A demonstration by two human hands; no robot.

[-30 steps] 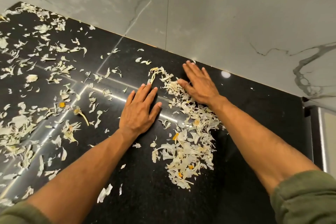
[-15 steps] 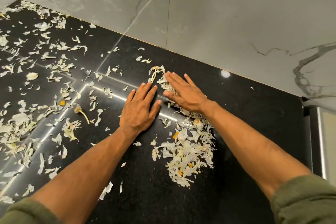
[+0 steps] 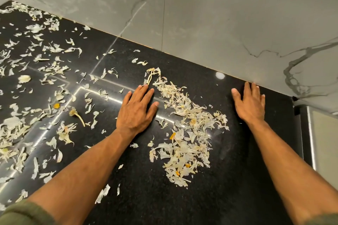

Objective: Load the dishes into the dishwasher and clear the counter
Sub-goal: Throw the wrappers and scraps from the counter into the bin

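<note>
A black polished counter (image 3: 142, 188) is strewn with pale dried peels and petals. A gathered heap of these scraps (image 3: 184, 133) lies in the middle, between my two hands. My left hand (image 3: 136, 109) lies flat on the counter at the heap's left edge, fingers straight. My right hand (image 3: 249, 104) lies flat on bare counter to the right of the heap, fingertips at the foot of the wall. Neither hand holds anything.
Loose scraps (image 3: 36, 97) cover the counter's left half, with a small flower stem (image 3: 77, 116) among them. A grey marbled wall (image 3: 219, 14) runs along the back. A metal-edged appliance (image 3: 311, 133) stands at the counter's right end.
My right hand swept left into the heap beside my left hand, then moved far right to the wall's foot. My left hand has stayed in place.
</note>
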